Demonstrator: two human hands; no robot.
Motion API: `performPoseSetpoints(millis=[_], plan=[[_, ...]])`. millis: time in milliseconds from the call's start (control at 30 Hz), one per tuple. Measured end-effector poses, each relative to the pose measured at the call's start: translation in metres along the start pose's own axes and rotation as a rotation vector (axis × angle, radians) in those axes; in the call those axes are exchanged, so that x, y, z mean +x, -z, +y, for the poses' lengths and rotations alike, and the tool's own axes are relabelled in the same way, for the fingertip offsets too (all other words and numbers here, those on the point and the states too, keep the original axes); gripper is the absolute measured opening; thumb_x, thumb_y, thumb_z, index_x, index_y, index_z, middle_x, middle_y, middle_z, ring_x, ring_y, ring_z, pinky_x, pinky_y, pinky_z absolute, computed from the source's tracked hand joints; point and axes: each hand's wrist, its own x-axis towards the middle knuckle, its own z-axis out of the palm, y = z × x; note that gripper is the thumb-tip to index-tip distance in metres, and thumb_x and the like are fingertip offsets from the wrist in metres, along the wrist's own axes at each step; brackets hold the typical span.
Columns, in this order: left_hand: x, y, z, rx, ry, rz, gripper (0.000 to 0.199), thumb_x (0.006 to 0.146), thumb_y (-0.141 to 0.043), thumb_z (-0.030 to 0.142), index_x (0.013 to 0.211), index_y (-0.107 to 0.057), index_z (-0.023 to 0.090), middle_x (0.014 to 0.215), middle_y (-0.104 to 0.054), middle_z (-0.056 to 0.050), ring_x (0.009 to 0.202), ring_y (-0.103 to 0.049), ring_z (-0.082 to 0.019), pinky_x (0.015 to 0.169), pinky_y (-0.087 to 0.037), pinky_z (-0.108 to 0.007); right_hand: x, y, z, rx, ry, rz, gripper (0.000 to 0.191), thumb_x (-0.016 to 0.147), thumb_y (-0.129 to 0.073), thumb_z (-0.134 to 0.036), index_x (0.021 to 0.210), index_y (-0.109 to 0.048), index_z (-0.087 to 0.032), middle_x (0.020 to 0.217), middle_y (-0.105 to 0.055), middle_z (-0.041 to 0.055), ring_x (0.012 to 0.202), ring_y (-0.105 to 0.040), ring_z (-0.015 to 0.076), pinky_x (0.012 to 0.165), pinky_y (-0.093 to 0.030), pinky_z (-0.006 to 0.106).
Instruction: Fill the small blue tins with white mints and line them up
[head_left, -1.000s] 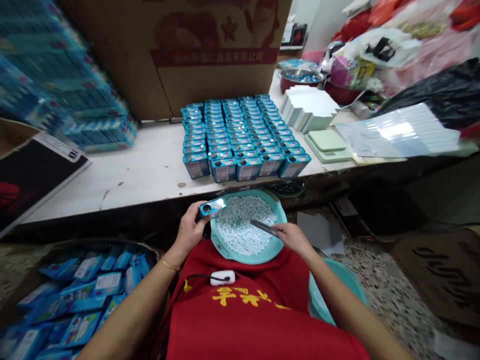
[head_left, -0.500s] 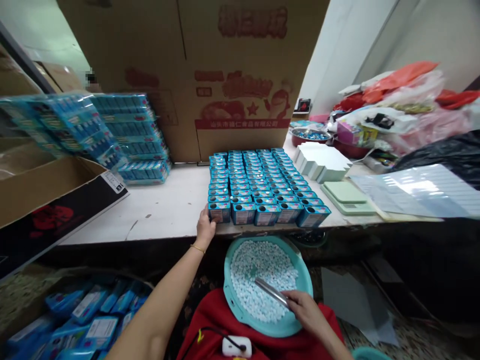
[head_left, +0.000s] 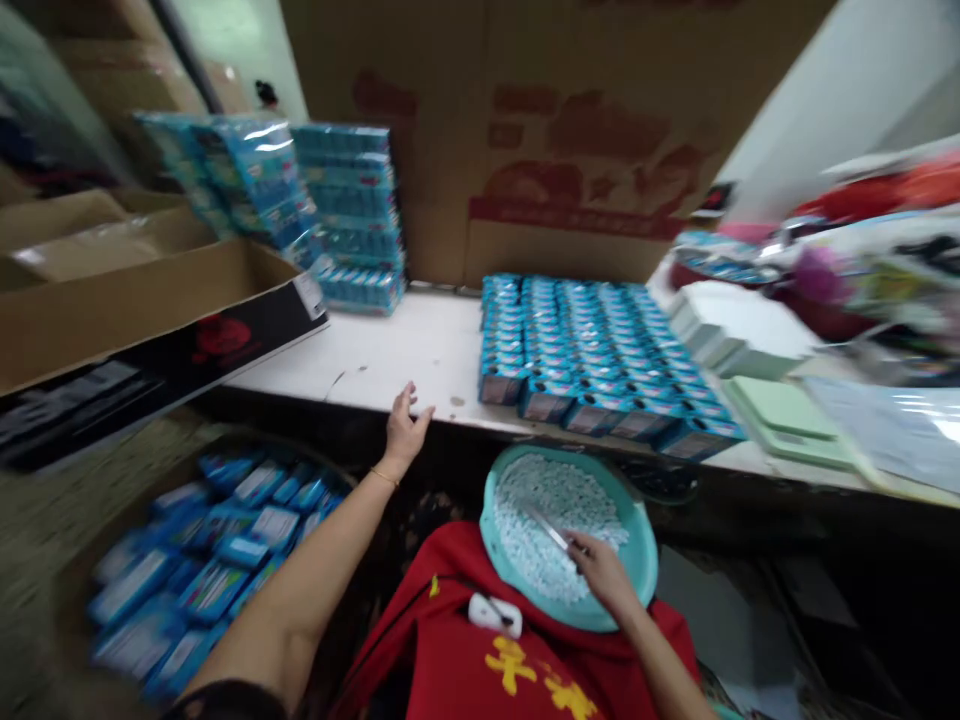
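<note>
My left hand (head_left: 407,430) hangs in the air by the table's front edge, fingers apart and holding nothing. To its right, rows of small blue boxes (head_left: 592,350) stand close together on the white table (head_left: 375,350), dark round spots on their tops. My right hand (head_left: 598,568) is closed around the end of a metal scoop (head_left: 546,523). The scoop's far end rests among white pellets (head_left: 555,490), which fill much of a turquoise basin (head_left: 643,575) on my lap. Motion blurs the scoop's tip.
Below left, a large container holds blue packs (head_left: 247,550). An open carton (head_left: 255,320) juts over the table's left end, beside wrapped stacks of blue boxes (head_left: 356,220). A green scale (head_left: 787,415) and white card stacks (head_left: 742,325) lie at the right. Cardboard (head_left: 570,150) stands behind.
My left hand has let go of the front left blue box and moved left, away from the rows. My right hand keeps the scoop in the basin. The view has turned left and down.
</note>
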Motion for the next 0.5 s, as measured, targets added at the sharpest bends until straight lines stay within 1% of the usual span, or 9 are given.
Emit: performPoseSetpoints(millis=[67,100,133,167,233,267,333,400,500], plan=[[-0.021,0.063,-0.046,0.208,0.16,0.098,0.055,0.079,-0.053,0.032,0.129,-0.039,0.013,0.122,-0.05,-0.015,0.104,-0.055,-0.02,0.091,-0.043,-0.034,0.007,0.001,0.009,0.06,-0.095,0.041,0.051,0.053,-0.052,-0.041,0.091,-0.07,-0.012,0.059,-0.059,0.0028,0.05,-0.051,0.0164,0.053,-0.043,0.031],[-0.037,0.096,-0.069,0.355,0.299,0.086,0.052,0.081,-0.05,0.031,0.128,-0.039,0.012,0.122,-0.05,-0.016,0.105,-0.055,-0.02,0.091,-0.042,-0.033,0.01,0.0,0.015,0.108,-0.152,0.057,0.057,0.051,-0.055,-0.042,0.096,-0.068,-0.01,0.059,-0.058,0.0017,0.05,-0.051,0.0149,0.051,-0.042,0.029],[-0.055,0.128,-0.091,0.51,0.451,-0.004,0.05,0.081,-0.048,0.03,0.127,-0.039,0.011,0.121,-0.051,-0.016,0.106,-0.054,-0.02,0.091,-0.042,-0.033,0.013,-0.002,0.021,0.151,-0.201,0.067,0.062,0.049,-0.058,-0.041,0.101,-0.066,-0.008,0.06,-0.058,0.0007,0.049,-0.05,0.0133,0.05,-0.041,0.027],[-0.077,0.157,-0.109,0.579,0.558,-0.058,0.048,0.079,-0.051,0.029,0.123,-0.044,0.01,0.116,-0.055,-0.016,0.105,-0.054,-0.023,0.089,-0.042,-0.035,0.014,-0.003,0.027,0.186,-0.248,0.073,0.068,0.047,-0.061,-0.041,0.105,-0.064,-0.007,0.06,-0.057,-0.0003,0.049,-0.05,0.0121,0.048,-0.04,0.025],[-0.122,0.197,-0.134,0.648,0.709,-0.194,0.045,0.072,-0.059,0.025,0.113,-0.052,0.008,0.104,-0.061,-0.015,0.1,-0.057,-0.025,0.086,-0.044,-0.035,0.013,-0.007,0.036,0.229,-0.319,0.072,0.074,0.044,-0.065,-0.039,0.11,-0.061,-0.006,0.06,-0.057,-0.0014,0.048,-0.049,0.0106,0.046,-0.039,0.023],[-0.145,0.207,-0.142,0.648,0.752,-0.26,0.043,0.067,-0.063,0.022,0.107,-0.056,0.009,0.099,-0.063,-0.014,0.097,-0.059,-0.026,0.085,-0.044,-0.034,0.01,-0.007,0.038,0.238,-0.344,0.067,0.076,0.043,-0.067,-0.038,0.111,-0.06,-0.006,0.059,-0.058,-0.0016,0.048,-0.05,0.0103,0.045,-0.039,0.023],[-0.183,0.208,-0.151,0.636,0.805,-0.392,0.045,0.058,-0.07,0.02,0.102,-0.058,0.012,0.099,-0.065,-0.011,0.096,-0.059,-0.025,0.084,-0.044,-0.031,0.003,-0.009,0.038,0.245,-0.378,0.055,0.075,0.042,-0.068,-0.036,0.11,-0.061,-0.006,0.059,-0.058,-0.0014,0.047,-0.051,0.0102,0.044,-0.039,0.022],[-0.211,0.192,-0.156,0.63,0.846,-0.497,0.051,0.051,-0.075,0.021,0.099,-0.059,0.014,0.103,-0.064,-0.011,0.099,-0.058,-0.025,0.083,-0.043,-0.03,-0.003,-0.01,0.034,0.252,-0.389,0.052,0.074,0.042,-0.07,-0.035,0.109,-0.061,-0.006,0.059,-0.059,-0.001,0.047,-0.051,0.0103,0.043,-0.038,0.022],[-0.233,0.168,-0.162,0.657,0.911,-0.59,0.06,0.044,-0.079,0.025,0.098,-0.057,0.012,0.106,-0.062,-0.017,0.104,-0.055,-0.032,0.082,-0.043,-0.036,-0.008,-0.011,0.026,0.263,-0.38,0.068,0.071,0.042,-0.07,-0.034,0.107,-0.062,-0.006,0.058,-0.059,-0.0007,0.046,-0.051,0.0101,0.041,-0.037,0.021]])
